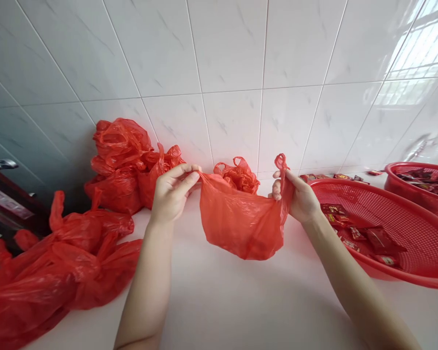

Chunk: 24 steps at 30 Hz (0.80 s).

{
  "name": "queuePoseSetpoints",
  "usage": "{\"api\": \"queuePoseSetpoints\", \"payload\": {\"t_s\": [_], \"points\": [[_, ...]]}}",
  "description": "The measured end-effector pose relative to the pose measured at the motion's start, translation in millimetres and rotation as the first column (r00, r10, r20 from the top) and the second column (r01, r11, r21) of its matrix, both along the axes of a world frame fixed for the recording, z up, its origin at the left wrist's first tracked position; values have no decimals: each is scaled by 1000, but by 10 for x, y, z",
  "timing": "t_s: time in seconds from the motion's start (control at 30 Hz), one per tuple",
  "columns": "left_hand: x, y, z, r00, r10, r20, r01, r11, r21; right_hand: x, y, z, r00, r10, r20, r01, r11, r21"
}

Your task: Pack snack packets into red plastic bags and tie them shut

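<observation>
A thin red plastic bag (243, 221) hangs between my two hands above the white tabletop. My left hand (175, 190) pinches its upper left corner between thumb and fingertips. At the other side my right hand (299, 197) is closed around the bag's handle, and a twisted loop of it sticks up above the thumb. The bag sags in the middle; whether anything lies inside cannot be made out. Behind it a crumpled heap of red bags (241, 175) sits against the wall.
On the right, a red perforated basket (416, 228) holds several wrapped snacks (381, 240). A second red basket (423, 167) stands beyond it. Filled red bags (120, 189) are piled at the back left, with more tied bags (76, 262) nearer. White tiles (233, 116) line the wall.
</observation>
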<state>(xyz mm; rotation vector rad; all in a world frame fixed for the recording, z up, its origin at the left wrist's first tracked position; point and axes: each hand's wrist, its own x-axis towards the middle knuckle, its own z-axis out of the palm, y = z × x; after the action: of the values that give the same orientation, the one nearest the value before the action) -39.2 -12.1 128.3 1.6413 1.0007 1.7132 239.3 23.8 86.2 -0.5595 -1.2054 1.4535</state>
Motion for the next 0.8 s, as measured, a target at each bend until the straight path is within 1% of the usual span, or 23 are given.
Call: {"api": "queuePoseSetpoints", "payload": {"t_s": [0.07,0.13,0.23,0.27,0.3,0.33,0.37,0.4,0.43,0.47,0.5,0.53,0.57,0.6,0.67,0.7,0.73,0.8], "points": [[35,93,-57,1000,-13,6,13,995,-102,-51,43,-66,998,63,7,-62,997,-43],[61,177,-120,997,1,-76,-13,987,-158,-102,100,-152,995,101,-2,-101,991,-88],[74,257,-184,967,79,-241,-112,985,-129,-151,189,-276,995,101,-19,-102,987,-123],[65,261,-186,954,89,-285,-127,985,-115,-157,210,-304,995,92,-26,-95,987,-128],[48,250,-178,945,71,-320,-112,987,-112,-158,223,-322,996,83,-35,-87,987,-132],[22,222,-162,938,16,-346,-64,990,-128,-154,229,-328,996,76,-45,-82,987,-136],[-11,178,-140,928,-78,-363,19,986,-163,-147,226,-324,995,79,-54,-86,986,-140],[-47,122,-117,907,-202,-369,132,969,-207,-140,216,-312,994,94,-59,-102,984,-146],[-81,59,-96,871,-337,-356,259,933,-249,-132,201,-293,991,122,-62,-130,979,-154],[-107,-7,-77,825,-463,-325,386,881,-275,-127,182,-272,986,157,-63,-165,972,-165],[-117,-67,-64,789,-550,-276,484,832,-272,-125,164,-252,979,194,-63,-202,963,-177],[-107,-116,-54,777,-589,-223,538,805,-251,-127,147,-237,971,228,-64,-236,953,-189],[-77,-145,-48,796,-579,-175,542,811,-220,-133,134,-228,965,253,-68,-262,945,-198],[-30,-152,-47,843,-521,-137,493,849,-191,-143,126,-229,961,266,-70,-275,940,-203],[91,-89,-64,941,-317,-120,294,939,-177,-169,126,-256,963,263,-56,-269,939,-215],[147,-24,-82,971,-206,-124,183,968,-174,-183,132,-279,968,247,-41,-250,941,-227],[190,53,-107,985,-123,-118,101,979,-177,-195,141,-305,974,223,-25,-222,944,-242],[224,207,-166,995,-26,-92,6,978,-210,-214,160,-353,985,175,-1,-169,948,-270]]}}
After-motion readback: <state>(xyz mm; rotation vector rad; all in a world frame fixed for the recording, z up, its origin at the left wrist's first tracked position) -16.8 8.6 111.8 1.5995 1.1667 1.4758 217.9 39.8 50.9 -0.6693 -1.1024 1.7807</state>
